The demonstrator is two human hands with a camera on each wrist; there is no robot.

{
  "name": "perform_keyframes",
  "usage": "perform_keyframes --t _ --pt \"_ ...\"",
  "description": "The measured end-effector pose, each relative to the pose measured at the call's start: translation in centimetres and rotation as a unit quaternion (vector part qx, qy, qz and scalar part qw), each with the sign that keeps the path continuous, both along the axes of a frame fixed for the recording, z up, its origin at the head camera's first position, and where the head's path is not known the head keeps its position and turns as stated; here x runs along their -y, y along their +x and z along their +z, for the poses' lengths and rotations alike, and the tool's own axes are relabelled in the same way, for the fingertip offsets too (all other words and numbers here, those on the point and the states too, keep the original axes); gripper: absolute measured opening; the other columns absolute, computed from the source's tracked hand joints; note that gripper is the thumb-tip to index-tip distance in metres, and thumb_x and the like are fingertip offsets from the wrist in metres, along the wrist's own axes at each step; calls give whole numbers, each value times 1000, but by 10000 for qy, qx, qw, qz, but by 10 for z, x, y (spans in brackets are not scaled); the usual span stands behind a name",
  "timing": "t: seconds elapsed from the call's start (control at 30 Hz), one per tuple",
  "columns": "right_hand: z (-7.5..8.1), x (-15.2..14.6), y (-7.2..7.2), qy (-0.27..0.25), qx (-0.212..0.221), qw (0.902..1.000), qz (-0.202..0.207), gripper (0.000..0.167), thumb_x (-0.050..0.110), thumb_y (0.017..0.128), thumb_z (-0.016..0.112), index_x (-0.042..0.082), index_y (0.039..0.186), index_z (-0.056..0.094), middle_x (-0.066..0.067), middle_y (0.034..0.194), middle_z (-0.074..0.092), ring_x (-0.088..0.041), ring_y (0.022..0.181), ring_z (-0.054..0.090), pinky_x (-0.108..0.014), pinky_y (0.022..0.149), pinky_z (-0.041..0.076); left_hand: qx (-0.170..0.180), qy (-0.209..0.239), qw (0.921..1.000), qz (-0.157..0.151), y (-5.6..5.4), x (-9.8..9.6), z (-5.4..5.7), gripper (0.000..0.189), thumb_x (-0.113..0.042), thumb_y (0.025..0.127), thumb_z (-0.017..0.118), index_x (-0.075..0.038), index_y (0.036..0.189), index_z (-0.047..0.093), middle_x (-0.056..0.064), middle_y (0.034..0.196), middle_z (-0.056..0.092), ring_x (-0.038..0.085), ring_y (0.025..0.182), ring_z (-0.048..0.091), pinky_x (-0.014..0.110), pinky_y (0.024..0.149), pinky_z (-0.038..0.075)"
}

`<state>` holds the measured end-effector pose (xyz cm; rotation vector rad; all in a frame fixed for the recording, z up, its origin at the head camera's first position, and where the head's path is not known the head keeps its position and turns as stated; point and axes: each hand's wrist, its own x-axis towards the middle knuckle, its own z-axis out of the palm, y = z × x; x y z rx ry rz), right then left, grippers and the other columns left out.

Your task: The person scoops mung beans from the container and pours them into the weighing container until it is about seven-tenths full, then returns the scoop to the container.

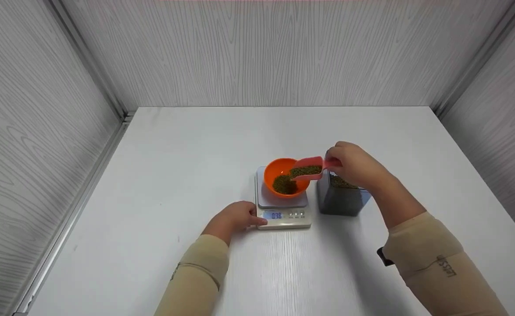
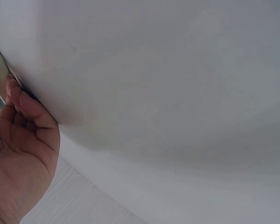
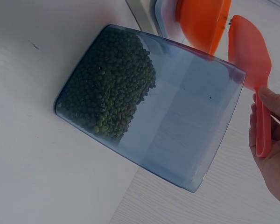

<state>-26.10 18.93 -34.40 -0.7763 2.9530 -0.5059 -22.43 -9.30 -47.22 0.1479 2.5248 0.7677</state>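
My right hand (image 1: 356, 164) grips the handle of a red scoop (image 3: 249, 51) loaded with small green beans, which look like mung beans. The scoop's lip is over the right side of an orange bowl (image 1: 271, 169), where a heap of the same beans (image 1: 284, 184) lies. Beneath the bowl is a kitchen scale (image 1: 284, 223), its lit display reading what looks like 038. With thumb on its front corner and fingers along its left edge, my left hand (image 1: 236, 216) holds the scale. Below my right hand stands a clear bluish container (image 3: 186, 121), partly filled with beans.
The scale and container stand side by side on a white table (image 1: 187, 149). Grey wood-grain panels (image 1: 257, 57) enclose its back and both sides.
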Motion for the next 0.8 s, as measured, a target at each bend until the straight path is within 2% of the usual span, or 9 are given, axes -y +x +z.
perform_keyframes --t 0.3,0.53,0.8 --pt "4 6 2 254 0 9996 -97 13 8 85 63 5 98 63 -8 90 55 -23 84 51 -38 77 49 -10 39 10000 59 -1 -1 -3 35 -45 76 70 -14 74 54 0 71 53 17 68 47 29 62 37" --pt "3 10 2 475 -235 9986 54 10 9 86 63 5 95 63 -9 90 55 -23 85 50 -38 76 48 -25 34 10000 17 -2 -1 -4 35 -45 76 70 -13 75 54 1 72 54 18 69 48 29 63 38" --pt "0 11 4 471 -396 9979 190 10 9 85 63 5 94 63 -8 88 55 -23 84 50 -37 76 46 -70 -20 10000 -43 -2 -2 -2 35 -44 77 69 -13 72 53 -1 70 51 17 68 46 28 61 35"
